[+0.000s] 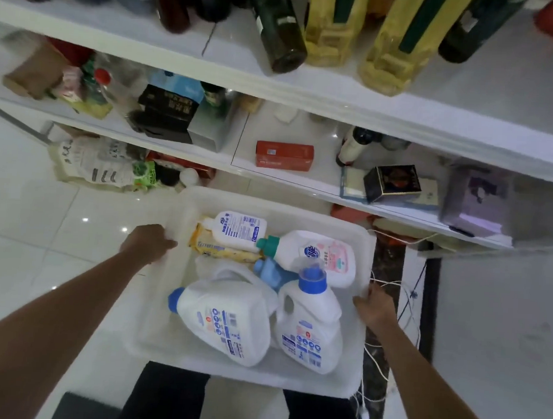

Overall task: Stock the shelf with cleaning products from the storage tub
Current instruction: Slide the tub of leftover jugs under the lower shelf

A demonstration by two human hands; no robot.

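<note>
A white storage tub [324, 381] is below me in front of the white shelf [286, 174]. My left hand [148, 242] grips its left rim and my right hand [374, 305] grips its right rim. Inside lie a big white jug with a blue cap [224, 318], an upright white bottle with a blue cap [310, 326], a white bottle with a green cap and pink label [317, 253], a smaller white bottle [239, 228], a yellow packet [225, 250] and a light blue bottle [272, 271], partly hidden.
The middle shelf holds a red box [284, 155], a dark bottle [352, 147], black boxes [392, 181] and a purple box [474, 200]. Dark and yellow bottles [389, 48] stand on the top shelf. White cables [398, 299] hang right of the tub. Bags [95, 164] lie on the tiled floor at left.
</note>
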